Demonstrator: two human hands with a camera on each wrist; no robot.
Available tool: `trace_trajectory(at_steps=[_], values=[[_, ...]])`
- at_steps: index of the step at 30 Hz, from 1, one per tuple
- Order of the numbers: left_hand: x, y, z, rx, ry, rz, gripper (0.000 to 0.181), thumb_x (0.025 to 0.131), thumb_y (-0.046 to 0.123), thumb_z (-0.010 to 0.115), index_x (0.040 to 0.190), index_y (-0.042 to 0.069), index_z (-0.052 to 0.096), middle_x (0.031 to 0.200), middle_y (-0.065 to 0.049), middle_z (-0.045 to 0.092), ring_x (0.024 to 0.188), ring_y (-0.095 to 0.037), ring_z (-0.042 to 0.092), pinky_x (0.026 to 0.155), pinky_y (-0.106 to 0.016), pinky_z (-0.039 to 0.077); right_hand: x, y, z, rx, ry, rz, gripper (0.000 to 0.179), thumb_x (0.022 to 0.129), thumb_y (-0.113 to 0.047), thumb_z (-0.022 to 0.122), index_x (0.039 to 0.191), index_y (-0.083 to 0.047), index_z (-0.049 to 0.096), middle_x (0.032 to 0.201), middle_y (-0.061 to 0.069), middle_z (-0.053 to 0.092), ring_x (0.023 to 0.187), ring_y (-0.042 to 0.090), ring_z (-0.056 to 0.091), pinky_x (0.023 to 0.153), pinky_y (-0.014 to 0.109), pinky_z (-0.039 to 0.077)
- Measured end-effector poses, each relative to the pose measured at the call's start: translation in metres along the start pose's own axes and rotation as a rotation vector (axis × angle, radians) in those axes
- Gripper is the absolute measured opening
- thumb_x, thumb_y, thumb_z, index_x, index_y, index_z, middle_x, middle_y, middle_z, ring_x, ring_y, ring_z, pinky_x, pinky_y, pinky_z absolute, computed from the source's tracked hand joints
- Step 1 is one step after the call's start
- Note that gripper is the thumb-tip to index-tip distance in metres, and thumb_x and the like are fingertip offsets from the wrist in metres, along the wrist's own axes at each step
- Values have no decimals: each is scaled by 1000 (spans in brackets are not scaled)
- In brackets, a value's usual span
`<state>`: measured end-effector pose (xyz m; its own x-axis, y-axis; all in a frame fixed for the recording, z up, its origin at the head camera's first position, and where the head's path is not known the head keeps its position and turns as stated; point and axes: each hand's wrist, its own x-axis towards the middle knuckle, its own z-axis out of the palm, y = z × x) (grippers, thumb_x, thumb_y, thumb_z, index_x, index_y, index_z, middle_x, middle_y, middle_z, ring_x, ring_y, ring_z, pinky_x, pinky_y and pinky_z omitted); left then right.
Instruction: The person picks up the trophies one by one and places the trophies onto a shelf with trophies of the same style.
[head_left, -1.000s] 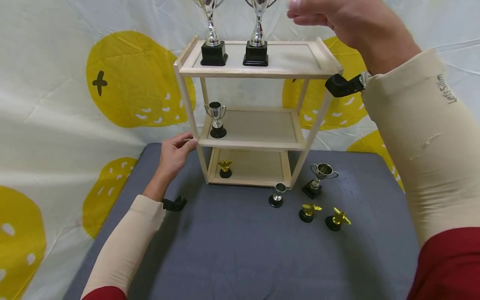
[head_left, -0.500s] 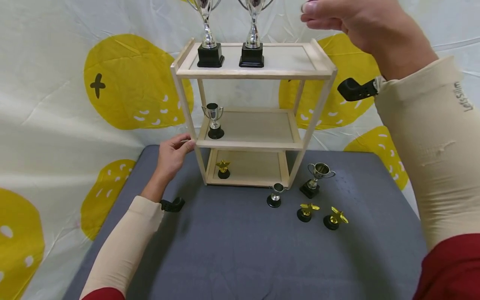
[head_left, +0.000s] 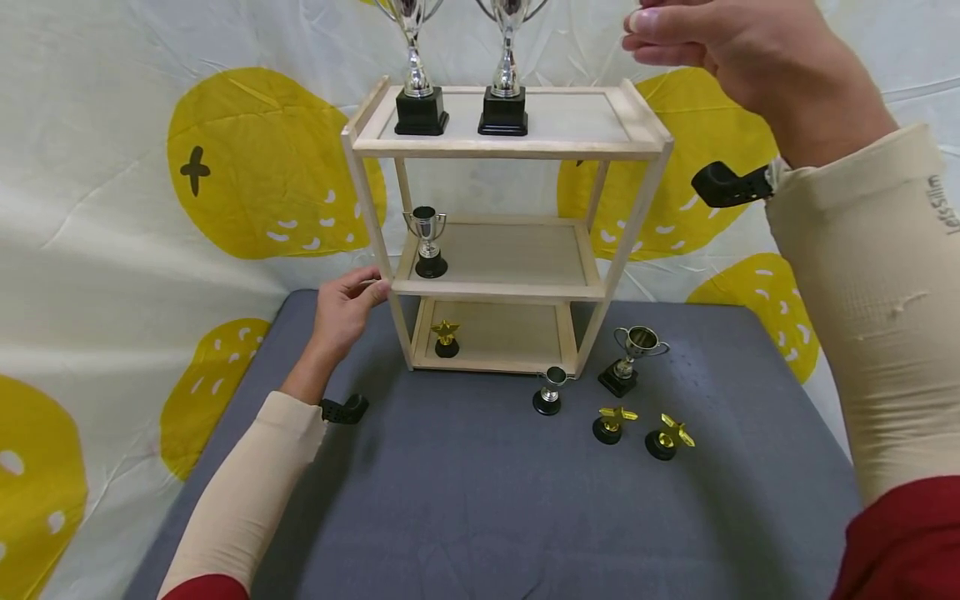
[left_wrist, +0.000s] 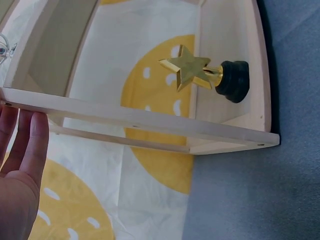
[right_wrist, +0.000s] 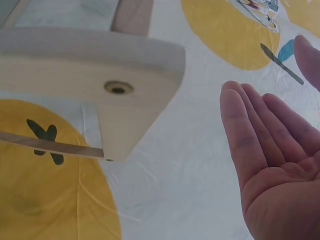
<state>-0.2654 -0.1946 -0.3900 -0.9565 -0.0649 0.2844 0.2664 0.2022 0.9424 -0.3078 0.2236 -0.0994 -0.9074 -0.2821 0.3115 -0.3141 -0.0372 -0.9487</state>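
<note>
A three-tier wooden shelf (head_left: 498, 291) stands on the grey cloth. My left hand (head_left: 345, 312) is at its left post, fingers extended; in the left wrist view the fingertips (left_wrist: 37, 125) meet the wood. My right hand (head_left: 738, 62) is raised beyond the top right corner, holding nothing; the right wrist view shows its straight fingers (right_wrist: 245, 135) and bare palm. Two tall silver trophy cups, one on the left (head_left: 420, 108) and one in the middle (head_left: 504, 108), stand on the top tier, their upper parts cut off. A small silver cup (head_left: 430, 242) is on the middle tier, a gold star trophy (head_left: 446, 339) on the bottom.
On the table (head_left: 465, 500), right of the shelf's front, stand a small silver cup (head_left: 551, 392), a wider two-handled cup (head_left: 632, 358) and two gold star trophies, one nearer the shelf (head_left: 611, 425) and another (head_left: 667, 437) to its right. A patterned cloth (head_left: 90, 167) hangs behind.
My right hand has drawn away to the right from the top tier's cups. The left hand stays at the post, and the trophies keep their places; the view has shifted slightly.
</note>
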Motion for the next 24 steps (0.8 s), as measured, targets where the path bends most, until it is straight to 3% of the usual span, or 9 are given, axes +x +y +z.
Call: trace_trajectory(at_steps=[4,13,24], values=[[0,0,0,1,-2,1,35,100,9,70,132,-5,69,109,6,69,91,6,71,86,-14,60,-3,2,-6,21,28,30,29,95,6,68,122,-3,69,114,9,64,100,20,70,83,18,62],[1,0,2,1,-16,-1,36,101,9,68,134,-5,67,129,-20,66,94,7,70,87,-14,60,-10,6,-18,39,75,30,34,90,7,72,123,-1,69,116,11,68,94,22,74,82,21,63],[2,-1,3,-2,-26,8,36,102,11,68,134,-6,67,130,-23,66,95,7,70,88,-14,60,-21,10,-28,76,85,16,25,90,9,72,115,5,71,106,13,75,88,22,79,80,24,63]])
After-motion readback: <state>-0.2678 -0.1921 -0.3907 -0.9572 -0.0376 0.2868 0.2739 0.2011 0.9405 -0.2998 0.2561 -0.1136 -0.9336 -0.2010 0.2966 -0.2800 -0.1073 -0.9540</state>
